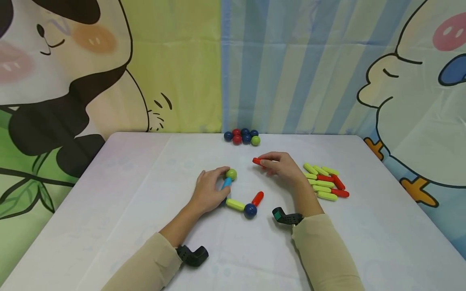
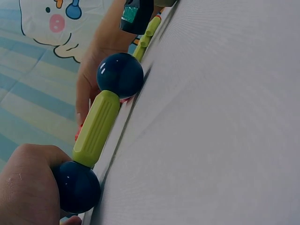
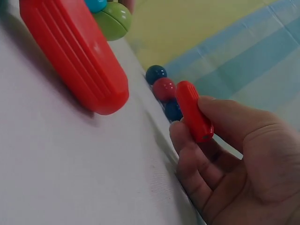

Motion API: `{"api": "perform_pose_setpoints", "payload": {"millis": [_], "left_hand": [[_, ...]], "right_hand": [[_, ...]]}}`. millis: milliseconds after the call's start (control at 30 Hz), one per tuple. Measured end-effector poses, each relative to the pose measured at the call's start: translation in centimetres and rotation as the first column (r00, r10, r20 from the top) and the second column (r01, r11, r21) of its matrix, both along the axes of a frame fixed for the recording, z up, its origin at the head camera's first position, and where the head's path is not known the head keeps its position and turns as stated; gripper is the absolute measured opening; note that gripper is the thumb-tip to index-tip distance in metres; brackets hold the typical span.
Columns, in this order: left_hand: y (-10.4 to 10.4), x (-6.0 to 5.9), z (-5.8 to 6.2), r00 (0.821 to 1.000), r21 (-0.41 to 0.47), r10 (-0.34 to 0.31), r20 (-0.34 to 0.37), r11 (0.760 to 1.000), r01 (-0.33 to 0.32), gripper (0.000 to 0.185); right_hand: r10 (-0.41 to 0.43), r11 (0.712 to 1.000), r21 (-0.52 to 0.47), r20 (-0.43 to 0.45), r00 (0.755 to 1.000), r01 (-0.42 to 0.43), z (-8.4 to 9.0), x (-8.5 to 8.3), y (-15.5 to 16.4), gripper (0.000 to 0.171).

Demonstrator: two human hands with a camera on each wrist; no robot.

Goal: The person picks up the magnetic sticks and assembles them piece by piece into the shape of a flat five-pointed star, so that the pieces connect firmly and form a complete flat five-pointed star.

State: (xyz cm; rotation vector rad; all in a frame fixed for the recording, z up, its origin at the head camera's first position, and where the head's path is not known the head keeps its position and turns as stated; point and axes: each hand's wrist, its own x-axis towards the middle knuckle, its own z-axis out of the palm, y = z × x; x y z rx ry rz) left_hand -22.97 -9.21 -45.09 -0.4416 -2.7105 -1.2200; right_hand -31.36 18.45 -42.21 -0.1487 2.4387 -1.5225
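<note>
red stick (image 1: 257,162) sits pinched in the right hand (image 1: 282,167) toward the surface's far edge; left hand (image 1: 209,192) curls around the chain's blue stick (image 1: 226,184) under the green ball (image 1: 231,174). probably light, rigid, smooth plastic, best gripped mid-shaft.

Light is bright and even, with soft shadows under the hands on the table (image 1: 109,194). The head view bends slightly at its edges. Both wrist views are soft up close (the near red stick (image 3: 70,51) blurs), with small glints on the ball (image 2: 120,75).
</note>
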Motion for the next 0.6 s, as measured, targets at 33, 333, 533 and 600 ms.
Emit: {"api": "perform_pose_setpoints", "payload": {"millis": [33, 333, 533, 600], "left_hand": [[0.0, 0.0, 0.0, 1.000, -0.002, 0.001, -0.001, 1.000, -0.001, 0.059], [0.0, -0.2, -0.1, 1.000, -0.014, 0.007, -0.003, 1.000, -0.007, 0.057], [0.0, -0.1, -0.1, 1.000, -0.014, 0.003, -0.003, 1.000, -0.003, 0.057], [0.0, -0.1, -0.1, 1.000, -0.015, 0.003, -0.002, 1.000, -0.003, 0.057]], "right_hand": [[0.005, 1.000, 0.003, 0.001, 1.000, -0.005, -0.1, 0.0, -0.2, 0.033], [0.130, 0.991, 0.037, 0.022, 0.991, -0.131, 0.3, 0.5, -1.3, 0.032], [0.183, 0.978, 0.105, -0.015, 0.983, -0.181, 0.5, 0.6, -1.7, 0.025], [0.198, 0.974, 0.119, -0.025, 0.980, -0.194, 0.7, 0.7, -2.0, 0.023]]}}
